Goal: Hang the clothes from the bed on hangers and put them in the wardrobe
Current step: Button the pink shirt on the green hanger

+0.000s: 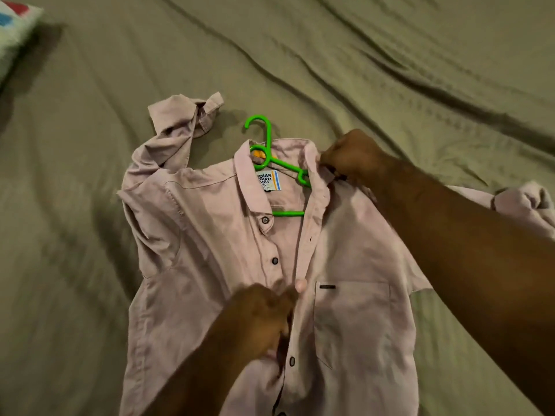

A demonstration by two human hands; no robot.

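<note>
both hands pinch the shirt (210,235) on the bed (390,70). left hand (258,316) fingers (286,297) clamp its front edge, right hand (350,156) fingers its collar (312,154).

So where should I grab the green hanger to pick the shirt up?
Take the green hanger by its hook, coming from the top, beyond the collar. Only the hook and neck stick out of the pink shirt; its arms are tucked inside the shoulders, and the shirt lies flat on the bed, so the hook is the free bit.
</note>
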